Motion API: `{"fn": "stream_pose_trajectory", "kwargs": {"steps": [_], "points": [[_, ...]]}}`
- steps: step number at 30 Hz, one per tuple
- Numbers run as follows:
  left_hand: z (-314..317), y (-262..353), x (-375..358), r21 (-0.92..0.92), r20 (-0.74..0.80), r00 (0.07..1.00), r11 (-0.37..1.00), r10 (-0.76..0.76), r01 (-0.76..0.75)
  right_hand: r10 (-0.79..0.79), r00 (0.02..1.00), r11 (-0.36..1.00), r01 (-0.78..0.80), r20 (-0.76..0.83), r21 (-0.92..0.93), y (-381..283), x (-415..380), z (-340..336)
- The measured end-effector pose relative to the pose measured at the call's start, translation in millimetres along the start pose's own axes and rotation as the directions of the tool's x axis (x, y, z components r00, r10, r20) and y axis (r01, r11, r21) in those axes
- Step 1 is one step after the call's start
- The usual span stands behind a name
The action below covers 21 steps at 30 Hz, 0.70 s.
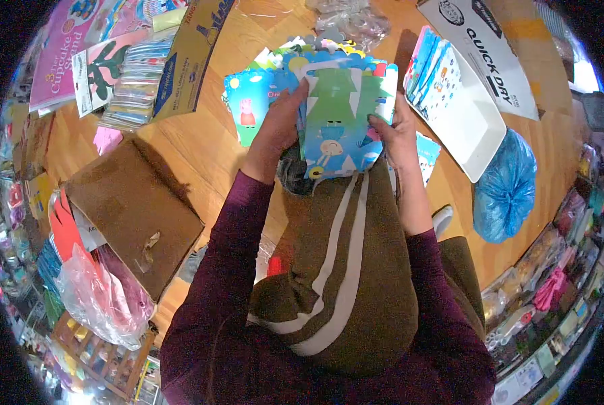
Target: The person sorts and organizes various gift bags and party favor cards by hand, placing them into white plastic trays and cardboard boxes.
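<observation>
Above my knee I hold a bundle of blue and green cartoon-printed card pieces (336, 121) with both hands. Its scalloped upper edge points away from me. My left hand (283, 116) is closed on the left edge, and my right hand (395, 131) grips the right edge with the thumb on top. Just beyond my left hand is another printed card piece (248, 108) showing a pig in a red dress. More scalloped cards fan out behind the bundle; their lower parts are hidden. Part of a dark round object (294, 172) shows under my left wrist.
To the right stand a white tray (474, 131) with printed packs and a tied blue plastic bag (506, 185). A brown cardboard box (136, 209) lies left, near a clear bag (99, 297). Packets fill an open carton (194, 61) at upper left. Packed goods line both sides.
</observation>
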<state>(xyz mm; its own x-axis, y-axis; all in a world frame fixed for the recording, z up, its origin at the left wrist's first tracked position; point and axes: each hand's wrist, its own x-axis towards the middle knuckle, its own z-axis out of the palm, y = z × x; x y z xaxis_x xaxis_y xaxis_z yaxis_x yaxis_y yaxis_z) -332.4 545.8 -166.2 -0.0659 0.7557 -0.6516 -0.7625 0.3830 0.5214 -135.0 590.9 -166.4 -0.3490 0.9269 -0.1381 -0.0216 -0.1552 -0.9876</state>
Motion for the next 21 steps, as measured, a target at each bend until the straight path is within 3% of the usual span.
{"fn": "stream_pose_trajectory", "kwargs": {"steps": [1, 3, 6, 7, 9, 13, 15, 16, 18, 19, 21], "points": [[-5, -2, 3, 0.002, -0.001, 1.000, 1.000, 0.002, -0.002, -0.001, 1.000, 1.000, 0.001, 0.001, 0.002, 3, 0, -1], [-30, -18, 17, 0.227, 0.054, 0.986, 0.959, 0.159, -0.167, 0.189, 0.979, 0.978, -0.181, -0.075, 0.105, 11, -1, -7], [-46, -26, 26, 0.514, 0.200, 0.914, 0.756, 0.353, -0.405, 0.214, 0.972, 0.955, -0.187, -0.098, 0.229, 20, -4, -16], [-47, -27, 23, 0.515, 0.201, 0.914, 0.755, 0.353, -0.405, 0.213, 0.972, 0.955, -0.186, -0.099, 0.230, 22, -5, -19], [-14, -4, -9, 0.244, 0.068, 0.947, 0.915, 0.313, -0.320, 0.157, 0.974, 0.971, -0.122, -0.162, 0.204, 21, -6, -25], [-17, 0, -3, 0.248, -0.044, 0.947, 0.922, 0.317, -0.297, 0.146, 0.968, 0.963, -0.091, -0.204, 0.254, 30, -8, -51], [-18, 3, 4, -0.059, -0.122, 0.972, 0.976, 0.201, -0.209, 0.116, 0.964, 0.955, -0.043, -0.238, 0.293, 22, -8, -53], [-20, 2, 6, -0.058, -0.120, 0.972, 0.976, 0.201, -0.209, 0.091, 0.958, 0.944, 0.004, -0.271, 0.330, 18, -7, -54], [-22, -2, 4, 0.186, 0.070, 0.915, 0.896, 0.398, -0.403, 0.093, 0.956, 0.937, 0.011, -0.278, 0.350, 4, -8, -52], [-21, -3, 5, 0.186, 0.071, 0.915, 0.896, 0.396, -0.402, 0.091, 0.961, 0.938, 0.005, -0.262, 0.347, -3, -7, -50], [-8, 2, -1, -0.198, -0.001, 0.975, 0.956, 0.221, -0.217, 0.090, 0.965, 0.939, 0.000, -0.248, 0.343, -6, -6, -44]]}}
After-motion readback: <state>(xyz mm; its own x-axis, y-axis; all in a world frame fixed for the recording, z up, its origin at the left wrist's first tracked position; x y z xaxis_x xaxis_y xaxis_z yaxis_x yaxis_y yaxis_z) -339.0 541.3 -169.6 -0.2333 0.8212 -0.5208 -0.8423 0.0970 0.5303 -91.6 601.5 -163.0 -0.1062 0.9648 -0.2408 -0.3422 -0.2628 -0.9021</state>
